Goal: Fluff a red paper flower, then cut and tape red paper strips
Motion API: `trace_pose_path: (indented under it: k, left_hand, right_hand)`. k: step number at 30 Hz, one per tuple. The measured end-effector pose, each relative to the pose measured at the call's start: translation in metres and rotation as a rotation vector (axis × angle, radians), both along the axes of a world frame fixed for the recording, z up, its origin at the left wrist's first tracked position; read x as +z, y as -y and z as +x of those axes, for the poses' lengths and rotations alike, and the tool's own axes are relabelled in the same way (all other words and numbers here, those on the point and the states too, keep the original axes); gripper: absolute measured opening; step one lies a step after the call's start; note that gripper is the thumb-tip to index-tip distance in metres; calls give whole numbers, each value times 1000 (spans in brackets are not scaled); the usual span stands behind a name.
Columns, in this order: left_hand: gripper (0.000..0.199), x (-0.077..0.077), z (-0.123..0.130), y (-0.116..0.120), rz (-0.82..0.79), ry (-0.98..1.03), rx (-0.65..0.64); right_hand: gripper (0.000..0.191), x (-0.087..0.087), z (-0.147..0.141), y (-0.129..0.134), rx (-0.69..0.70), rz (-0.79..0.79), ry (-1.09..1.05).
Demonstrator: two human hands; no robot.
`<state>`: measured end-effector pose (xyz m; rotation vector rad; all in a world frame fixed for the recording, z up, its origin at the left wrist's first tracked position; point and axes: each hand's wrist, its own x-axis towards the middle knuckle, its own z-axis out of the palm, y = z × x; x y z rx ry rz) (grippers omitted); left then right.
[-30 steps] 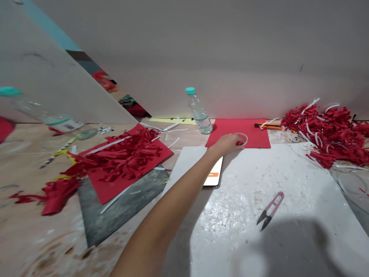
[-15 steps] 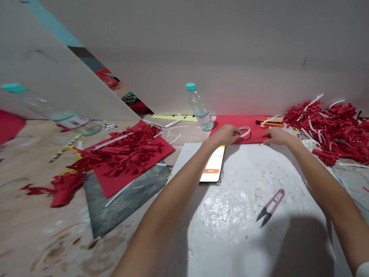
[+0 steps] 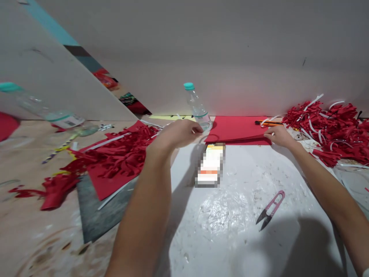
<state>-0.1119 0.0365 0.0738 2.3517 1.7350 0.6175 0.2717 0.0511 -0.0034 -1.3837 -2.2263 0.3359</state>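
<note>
My left hand [image 3: 183,132] is in front of the clear plastic bottle [image 3: 201,111] with the teal cap. Its fingers are closed on a thin white strip [image 3: 210,130], of which only a faint curve shows. My right hand [image 3: 278,136] pinches the front edge of a red sheet [image 3: 239,127] at the back of the white board. That edge is raised slightly, with more red beneath it. Between my forearms lie a phone [image 3: 210,165], its screen lit and partly pixelated, and pink-handled thread snips [image 3: 271,209] with dark blades.
Red fringed pieces with white strips form a pile [image 3: 331,130] at the right. More red fringe [image 3: 118,154] lies on a red sheet over a grey slab [image 3: 98,207] at the left. An orange-and-black tool [image 3: 269,123] rests behind my right hand. A wall rises behind.
My left hand has moved left with the white strip, off the red sheet towards the bottle. My right hand has stayed near the sheet's front edge, which is now slightly lifted.
</note>
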Motion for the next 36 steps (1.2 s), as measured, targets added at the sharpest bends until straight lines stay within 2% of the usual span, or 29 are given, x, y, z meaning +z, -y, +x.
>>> trace_pose_path:
  k: [3,6,10,12,14,17,20,22,23,27,32,36]
  left_hand:
    - [4,-9,-12,-10,-88,-130,175]
    - [13,-14,1,-11,-107,-172,200]
    - [41,-20,34,-8,6,-131,8]
    - [60,-29,50,-10,153,-116,-142]
    - [69,-41,64,-11,189,-155,-207]
    - [55,-58,84,-8,244,-210,-290]
    - [19,-68,107,5,352,-213,-434]
    - [25,-69,122,15,342,-225,-528]
    - [27,-68,128,19,287,-246,-547]
    - [26,-67,141,23,63,-295,-416]
    - [27,-70,145,6,-56,-354,-347]
    - [27,-62,138,3,-100,-359,-310]
  right_hand:
    - [20,-3,1,-3,-79,0,-82]
    - [16,-1,2,-4,-163,-10,-156]
    - [18,7,1,-2,-196,-12,-228]
    - [16,10,-2,0,-188,4,-262]
    - [18,12,-4,2,-189,35,-295]
    - [23,13,-7,4,-226,113,-337]
    - [25,10,-6,6,-275,179,-368]
    - [25,7,-4,8,-301,204,-385]
    - [25,6,-3,9,-312,212,-394]
    - [27,3,1,13,-319,203,-423]
    - [24,4,-3,18,-302,166,-419]
    - [24,6,-7,19,-271,139,-395]
